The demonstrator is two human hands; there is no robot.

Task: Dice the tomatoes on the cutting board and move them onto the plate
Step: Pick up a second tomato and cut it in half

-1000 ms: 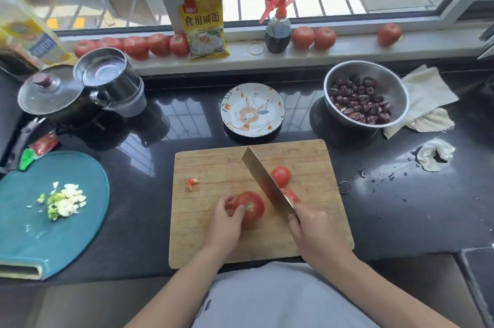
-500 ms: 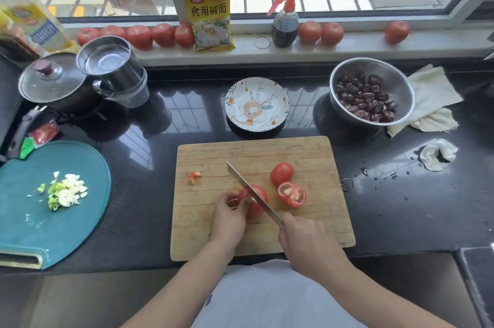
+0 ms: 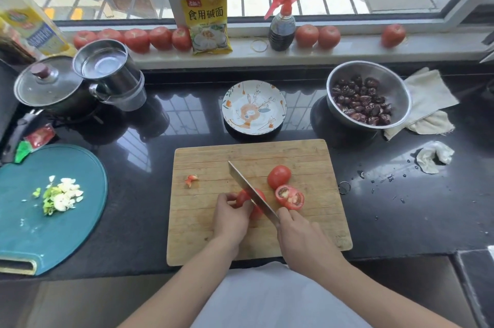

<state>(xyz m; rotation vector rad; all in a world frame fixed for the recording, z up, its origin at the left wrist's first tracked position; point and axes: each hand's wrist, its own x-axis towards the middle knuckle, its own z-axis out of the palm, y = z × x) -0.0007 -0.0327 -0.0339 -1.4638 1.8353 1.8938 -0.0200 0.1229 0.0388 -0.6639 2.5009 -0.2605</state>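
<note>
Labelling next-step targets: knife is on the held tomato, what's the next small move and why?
Probably press the knife down through the tomato. The right hand has the blade set across it, the left hand steadies it on the cutting board, and the plate has no tomato yet.

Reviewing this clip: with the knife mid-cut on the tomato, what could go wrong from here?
1. The left hand grips the tomato right beside the knife; a slip could nick a fingertip.
2. The round tomato could roll under the blade, giving an uneven cut.
3. The cut half and the whole tomato lie close on the right; the next strokes may bump them along the board.
</note>
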